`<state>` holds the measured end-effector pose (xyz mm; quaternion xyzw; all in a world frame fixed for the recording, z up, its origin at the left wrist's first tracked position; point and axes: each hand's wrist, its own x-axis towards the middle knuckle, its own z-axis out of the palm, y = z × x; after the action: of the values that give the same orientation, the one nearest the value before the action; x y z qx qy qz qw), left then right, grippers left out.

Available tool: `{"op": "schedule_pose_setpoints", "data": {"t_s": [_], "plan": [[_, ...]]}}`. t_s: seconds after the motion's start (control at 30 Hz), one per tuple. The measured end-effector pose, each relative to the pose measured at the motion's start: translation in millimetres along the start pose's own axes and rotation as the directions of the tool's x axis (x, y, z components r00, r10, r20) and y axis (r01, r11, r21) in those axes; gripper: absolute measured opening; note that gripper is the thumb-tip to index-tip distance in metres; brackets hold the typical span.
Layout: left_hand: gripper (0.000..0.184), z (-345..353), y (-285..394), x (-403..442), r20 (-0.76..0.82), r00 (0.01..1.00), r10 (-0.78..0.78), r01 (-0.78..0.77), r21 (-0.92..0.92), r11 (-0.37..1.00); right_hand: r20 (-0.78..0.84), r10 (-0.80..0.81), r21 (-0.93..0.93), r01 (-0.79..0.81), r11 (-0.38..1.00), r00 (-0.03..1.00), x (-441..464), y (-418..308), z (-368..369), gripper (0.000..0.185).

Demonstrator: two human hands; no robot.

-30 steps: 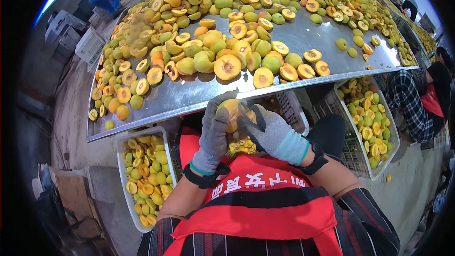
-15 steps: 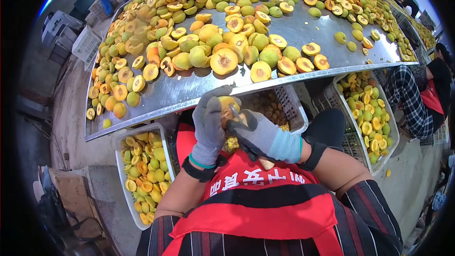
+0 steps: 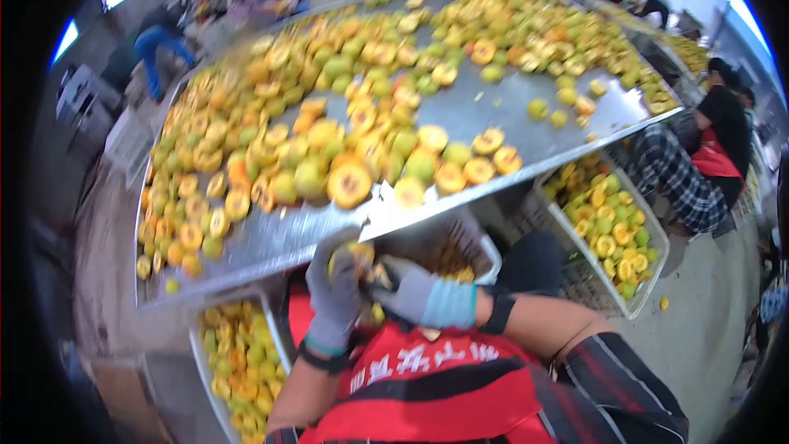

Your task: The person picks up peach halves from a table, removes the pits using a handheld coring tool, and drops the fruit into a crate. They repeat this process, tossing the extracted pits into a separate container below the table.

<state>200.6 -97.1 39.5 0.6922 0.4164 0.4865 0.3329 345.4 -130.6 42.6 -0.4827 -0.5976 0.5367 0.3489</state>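
My left hand (image 3: 331, 294), in a grey glove, is wrapped round a yellow peach (image 3: 359, 255) just below the table's front edge. Close against it, my right hand (image 3: 401, 289), also gloved, is closed on a small knife; the pale end of its handle (image 3: 430, 334) shows beneath the hand. Blur and fingers hide the blade and most of the peach. Directly in front, halved peaches (image 3: 349, 185) with brown centres lie heaped on a metal table (image 3: 514, 111). Under the hands and table edge stands a white crate (image 3: 486, 251) with brownish pieces in it.
A crate of halved peaches (image 3: 242, 362) stands at my left, another batch of peach halves (image 3: 608, 226) in a crate at my right. The table's raised metal rim (image 3: 271, 267) runs close before my hands. A seated person (image 3: 715, 140) is at the right; others work farther back.
The view has tilted up and turned, so the hands and table sit farther left and the picture is blurred. Both hands stay together at the peach, with the knife still in the right.
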Motion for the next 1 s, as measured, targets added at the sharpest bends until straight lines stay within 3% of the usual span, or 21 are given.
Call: {"op": "schedule_pose_setpoints", "data": {"t_s": [0.03,0.07,0.1,0.13,0.2,0.23,0.33,0.4,0.43,0.53,0.6,0.63,0.67,0.73,0.8,0.83,0.87,0.9,0.93,0.97,1.0], "plan": [[0.029,-3,-2,2,0.106,0.977,-0.186,0.211,-0.313,0.926,0.003,-0.004,-0.265,0.005,0.964,1.0,-2,-3,-7,0.031],[0.028,-6,-5,7,0.172,0.958,-0.231,0.254,-0.129,0.958,0.026,0.09,-0.394,-0.072,0.916,0.996,-1,-6,-11,0.035],[0.028,-3,-3,8,0.168,0.952,-0.256,0.279,-0.128,0.952,0.11,0.298,-0.265,-0.261,0.928,0.948,-5,-34,-20,0.034],[0.03,-2,4,8,0.128,0.971,-0.204,0.221,-0.133,0.966,0.086,0.179,-0.258,-0.152,0.954,0.98,1,-10,-12,0.03],[0.036,6,-9,4,-0.03,0.995,-0.1,0.09,-0.244,0.966,0.249,0.219,0.217,-0.274,0.937,0.944,0,-24,-12,0.028],[0.043,8,-10,3,-0.038,0.998,-0.051,0.036,-0.313,0.949,0.242,0.212,0.211,-0.265,0.941,0.947,2,-19,-10,0.028],[0.043,9,3,4,-0.08,0.996,0.03,-0.05,-0.251,0.967,0.181,0.045,0.126,-0.068,0.99,0.982,10,-8,-3,0.028],[0.036,8,11,5,-0.09,0.995,0.042,-0.055,-0.145,0.988,-0.063,-0.133,-0.311,0.108,0.944,0.989,5,-9,-4,0.03],[0.035,8,12,6,-0.078,0.997,0.024,-0.034,-0.119,0.992,-0.032,-0.083,-0.367,0.065,0.928,0.996,6,-9,-5,0.032],[0.033,12,11,4,-0.125,0.992,0.018,-0.029,-0.085,0.996,-0.059,-0.131,-0.343,0.103,0.934,0.99,3,-11,0,0.03],[0.032,15,12,3,-0.181,0.983,0.028,-0.043,-0.083,0.996,-0.179,-0.187,-0.273,0.134,0.953,0.966,12,12,12,0.026],[0.031,14,15,2,-0.155,0.988,-0.017,-0.006,-0.146,0.989,-0.016,0.026,0.007,-0.026,1.0,1.0,10,-4,4,0.024],[0.031,12,16,0,-0.126,0.99,-0.062,0.035,-0.205,0.978,0.201,0.187,0.253,-0.235,0.939,0.962,6,-17,-1,0.023],[0.031,5,10,4,-0.072,0.997,0.016,-0.026,-0.14,0.99,0.276,0.187,0.262,-0.261,0.929,0.943,1,-23,-11,0.022],[0.031,-2,3,7,-0.012,0.996,0.083,-0.084,-0.086,0.993,0.231,0.098,-0.156,-0.062,0.986,0.968,8,-11,-14,0.031],[0.031,-6,0,11,0.137,0.986,-0.092,0.108,-0.114,0.988,0.009,-0.209,-0.215,0.206,0.955,0.978,9,-8,-3,0.018],[0.031,-8,-1,13,0.287,0.923,-0.255,0.297,-0.111,0.949,0.012,-0.212,-0.216,0.21,0.954,0.977,7,-5,-5,0.018],[0.031,-5,-1,12,0.285,0.925,-0.252,0.292,-0.11,0.95,0.121,0.0,0.023,-0.003,1.0,0.993,4,-4,-8,0.017],[0.03,0,0,10,0.164,0.981,-0.106,0.133,-0.161,0.978,0.274,0.178,0.229,-0.244,0.942,0.945,1,-18,-13,0.017],[0.03,3,0,8,0.035,0.999,0.04,-0.033,-0.19,0.981,0.344,0.153,0.303,-0.264,0.915,0.926,4,-6,-12,0.015],[0.03,3,0,8,0.033,0.999,0.042,-0.035,-0.189,0.981,0.346,0.152,0.302,-0.263,0.916,0.926,4,-7,-11,0.015]]}}
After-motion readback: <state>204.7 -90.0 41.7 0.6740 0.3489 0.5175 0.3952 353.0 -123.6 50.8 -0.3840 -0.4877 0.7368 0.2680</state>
